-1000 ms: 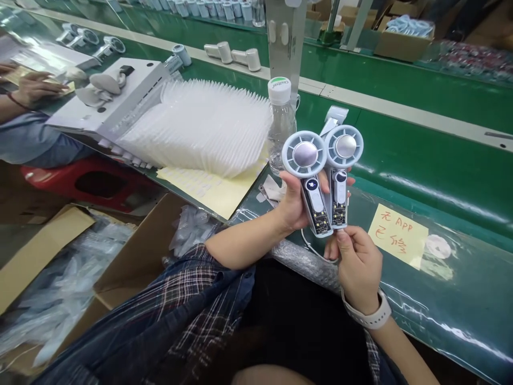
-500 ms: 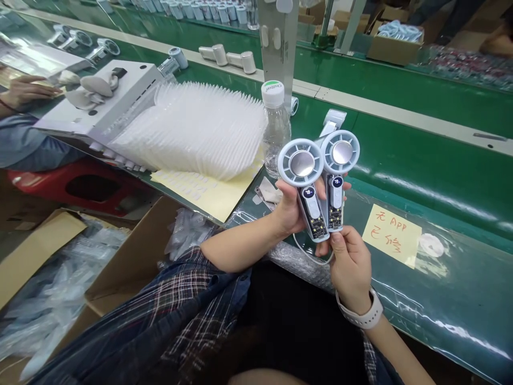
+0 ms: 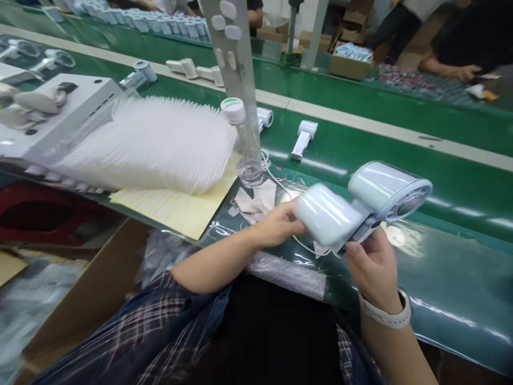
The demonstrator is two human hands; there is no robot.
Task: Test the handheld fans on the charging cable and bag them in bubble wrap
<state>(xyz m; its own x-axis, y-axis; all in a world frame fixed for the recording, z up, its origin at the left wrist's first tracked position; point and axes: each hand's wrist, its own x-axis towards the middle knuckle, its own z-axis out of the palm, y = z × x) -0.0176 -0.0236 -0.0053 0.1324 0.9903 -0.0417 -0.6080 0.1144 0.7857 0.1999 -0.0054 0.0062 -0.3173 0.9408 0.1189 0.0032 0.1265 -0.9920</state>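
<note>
Fan [image 3: 326, 214] blurred, partly hiding left hand [image 3: 282, 222]; right hand [image 3: 377, 267] holds second fan [image 3: 387, 187].

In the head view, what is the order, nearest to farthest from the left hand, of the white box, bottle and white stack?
From the left hand:
1. Bottle, ahead and slightly left.
2. White stack, left of the bottle.
3. White box, farther left.
</note>
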